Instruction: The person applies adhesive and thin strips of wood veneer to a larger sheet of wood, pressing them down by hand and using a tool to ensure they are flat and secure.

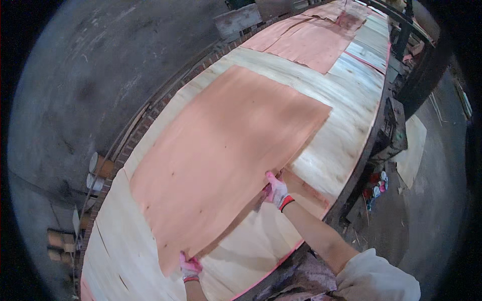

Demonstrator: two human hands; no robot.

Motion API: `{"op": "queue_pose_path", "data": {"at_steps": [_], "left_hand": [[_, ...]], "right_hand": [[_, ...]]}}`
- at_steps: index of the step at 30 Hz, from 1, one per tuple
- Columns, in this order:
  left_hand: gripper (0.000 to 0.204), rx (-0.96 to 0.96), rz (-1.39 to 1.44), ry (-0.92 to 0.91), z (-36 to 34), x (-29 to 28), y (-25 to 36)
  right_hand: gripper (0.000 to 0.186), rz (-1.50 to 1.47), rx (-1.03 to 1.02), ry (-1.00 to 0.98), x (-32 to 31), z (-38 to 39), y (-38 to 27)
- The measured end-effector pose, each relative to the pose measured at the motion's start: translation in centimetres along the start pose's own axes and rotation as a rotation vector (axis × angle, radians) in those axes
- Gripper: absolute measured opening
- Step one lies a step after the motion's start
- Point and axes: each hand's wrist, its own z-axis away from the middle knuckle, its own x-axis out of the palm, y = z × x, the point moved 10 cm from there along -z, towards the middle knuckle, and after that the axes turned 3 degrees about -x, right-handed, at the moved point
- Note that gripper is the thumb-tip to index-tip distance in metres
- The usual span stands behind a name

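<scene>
A large salmon-coloured wood veneer sheet (pixel 226 135) lies slantwise over pale veneer sheets (pixel 346 120) on a long table. Its near edge is raised a little and casts a shadow below. My left hand (pixel 190 266), in a white glove stained pink, is closed on the sheet's near left corner area. Farther right along the same edge, my right hand (pixel 276 189) in a matching glove pinches the sheet, thumb on top; the fingers beneath are partly hidden. Just beyond the right hand, a narrow salmon-coloured veneer strip (pixel 306 190) rests on the pale surface.
More salmon-coloured sheets (pixel 306 40) cover the table's far end. A brick-like border (pixel 201 72) runs along its left side. Round containers (pixel 100 165) stand on the left floor. To the right are a dark metal machine frame (pixel 422 75) and a pale board (pixel 412 150) on the floor.
</scene>
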Motion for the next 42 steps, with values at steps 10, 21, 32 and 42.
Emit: {"op": "queue_pose_path", "data": {"at_steps": [10, 21, 32, 42], "left_hand": [[0.026, -0.251, 0.04, -0.056, 2.1, 11.0, -6.9], [0.022, 0.007, 0.042, -0.036, -18.8, 23.3, -7.2], [0.053, 0.041, -0.179, 0.184, -15.6, 26.4, -7.4], [0.045, 0.001, -0.123, 0.134, -17.1, 25.2, -8.9]], "right_hand": [[0.046, 0.165, -0.095, -0.114, 4.8, -6.6, -11.6], [0.028, 0.071, -0.432, 0.191, -1.4, -32.2, -12.8], [0.033, -0.15, -0.096, 0.042, 3.2, -31.0, -12.9], [0.052, 1.572, -0.27, 0.117, 0.8, -34.6, -19.0]]}}
